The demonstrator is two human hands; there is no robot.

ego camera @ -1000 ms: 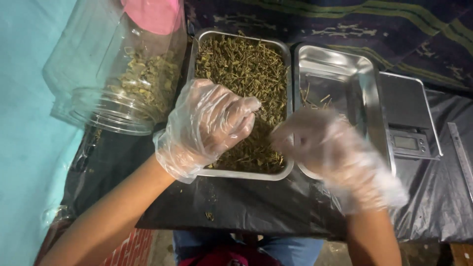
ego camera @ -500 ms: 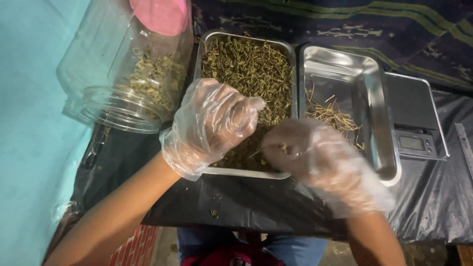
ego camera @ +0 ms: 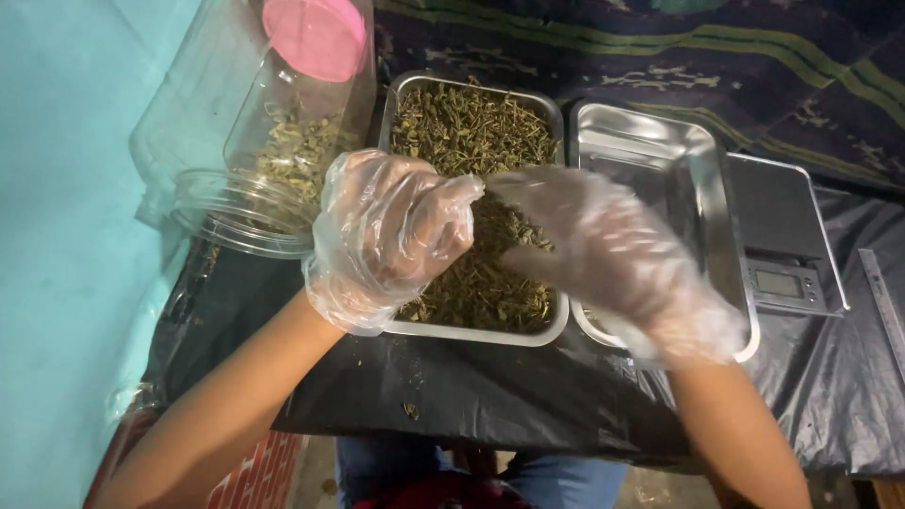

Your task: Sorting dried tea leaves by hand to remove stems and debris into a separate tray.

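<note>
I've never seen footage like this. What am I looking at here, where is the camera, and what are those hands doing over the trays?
There is no machine here: a person wears a camera on the head, so the view looks down at their own two hands. Both wear thin clear plastic gloves. The left hand and the right hand meet over a metal tray filled with dried greenish-brown plant pieces. The fingers seem to pinch some of it, though the blur hides exactly what is held. Beside it, to the right, sits a second metal tray, largely bare where visible. Further right is a small digital scale. To the left a clear plastic jar lies tilted, with some of the same plant matter inside and a pink lid near it. All rests on black plastic sheeting.
</note>
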